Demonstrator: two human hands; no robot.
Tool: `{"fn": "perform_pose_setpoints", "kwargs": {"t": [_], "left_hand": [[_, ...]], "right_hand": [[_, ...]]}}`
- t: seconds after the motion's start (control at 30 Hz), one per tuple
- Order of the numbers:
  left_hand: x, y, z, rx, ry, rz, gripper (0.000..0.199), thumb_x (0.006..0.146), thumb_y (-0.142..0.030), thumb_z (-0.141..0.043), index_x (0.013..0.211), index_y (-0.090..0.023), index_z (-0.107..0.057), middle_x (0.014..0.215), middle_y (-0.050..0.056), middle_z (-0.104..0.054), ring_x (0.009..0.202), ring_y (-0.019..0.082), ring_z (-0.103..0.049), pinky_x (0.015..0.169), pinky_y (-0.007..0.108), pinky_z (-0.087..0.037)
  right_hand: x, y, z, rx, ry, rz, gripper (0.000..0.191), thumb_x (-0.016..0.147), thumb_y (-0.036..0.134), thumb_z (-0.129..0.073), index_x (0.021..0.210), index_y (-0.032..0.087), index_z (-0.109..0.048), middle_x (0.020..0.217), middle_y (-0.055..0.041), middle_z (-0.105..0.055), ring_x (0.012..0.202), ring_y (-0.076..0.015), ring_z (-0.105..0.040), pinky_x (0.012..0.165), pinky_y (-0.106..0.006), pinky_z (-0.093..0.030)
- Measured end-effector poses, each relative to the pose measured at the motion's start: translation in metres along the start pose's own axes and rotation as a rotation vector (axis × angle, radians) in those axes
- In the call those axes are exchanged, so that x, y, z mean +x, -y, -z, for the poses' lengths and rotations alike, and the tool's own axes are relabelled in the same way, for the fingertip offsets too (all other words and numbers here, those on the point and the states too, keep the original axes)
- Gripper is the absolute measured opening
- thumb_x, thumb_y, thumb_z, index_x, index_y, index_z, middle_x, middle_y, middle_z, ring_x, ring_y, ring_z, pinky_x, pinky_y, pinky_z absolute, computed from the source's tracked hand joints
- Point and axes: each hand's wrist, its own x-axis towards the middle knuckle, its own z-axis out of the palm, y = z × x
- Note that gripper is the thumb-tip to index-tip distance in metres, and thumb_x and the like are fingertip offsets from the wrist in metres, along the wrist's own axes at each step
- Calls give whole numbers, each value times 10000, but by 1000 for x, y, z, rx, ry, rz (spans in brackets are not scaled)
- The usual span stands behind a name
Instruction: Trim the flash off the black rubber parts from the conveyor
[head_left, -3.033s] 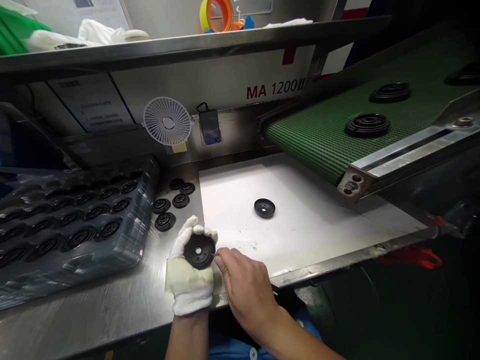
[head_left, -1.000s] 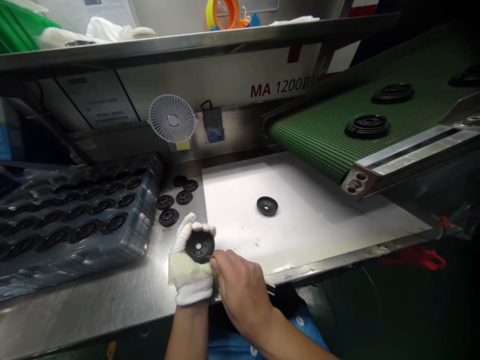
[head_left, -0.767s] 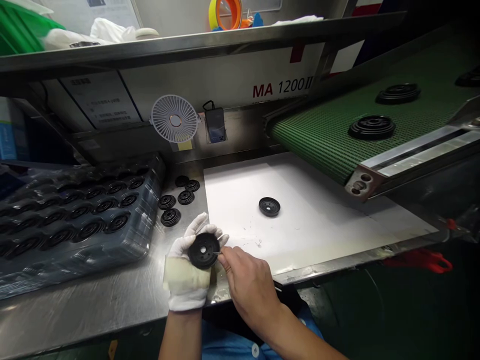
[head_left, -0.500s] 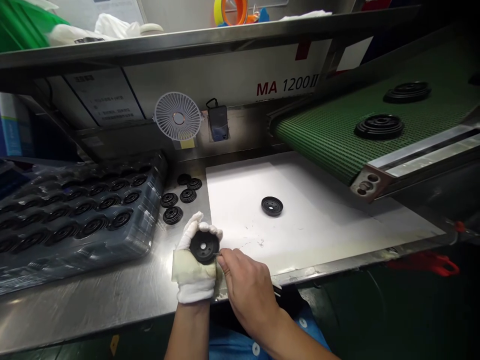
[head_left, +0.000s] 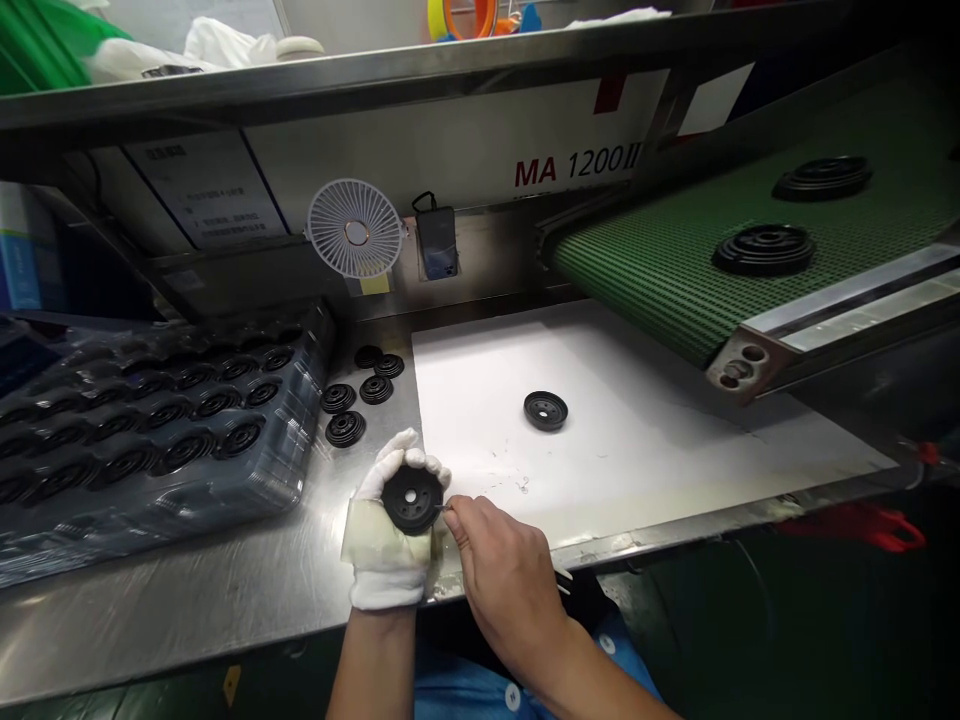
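Black disc [head_left: 412, 499] held in left hand [head_left: 381, 535] over near edge of table [head_left: 225, 590]

My gloved left hand grips the disc, hollow face up. My bare right hand [head_left: 514, 565] is closed, pinching a thin tool [head_left: 442, 508] at the disc's right rim. One loose disc [head_left: 546, 411] lies on the white sheet [head_left: 645, 430]; five ribbed discs [head_left: 345, 429] sit left of it, beside a loaded tray [head_left: 279, 468]. Green conveyor [head_left: 637, 270] at right.
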Motion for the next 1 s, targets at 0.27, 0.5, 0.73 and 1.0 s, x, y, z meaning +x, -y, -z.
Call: {"fn": "perform_pose_setpoints", "kwargs": {"t": [0.27,0.5,0.73,1.0], "left_hand": [[-2,5,2,-22,-46,-113,223,776,-119,-580,991,-152,-628,725,12,-578,721,125,-575,763,332,-519],[-5,-1,4,41,66,57,304,747,-157,-516,1027,-107,-624,764,74,-599,727,202,-587,699,387,-524],[-1,5,-1,-1,-13,-42,146,776,-135,-566,909,-120,-626,691,17,-547,658,124,-536,632,281,-494],[2,4,1,-73,-58,-56,148,765,-129,-592,908,-139,-628,701,16,-554,698,132,-553,662,296,-511]], "right_hand": [[-4,12,-3,51,31,25,235,984,271,-337,840,236,-519,737,9,-579,645,-177,-522,564,-300,-205],[-1,-1,0,28,-5,16,293,1003,304,-289,851,223,-527,736,0,-580,637,-165,-519,560,-291,-208],[-2,4,-1,27,8,7,295,1001,296,-278,858,224,-526,739,-6,-583,647,-169,-524,564,-290,-216],[-4,14,1,199,73,10,265,983,274,-298,874,226,-535,785,-6,-593,674,-170,-532,582,-276,-272]]}}
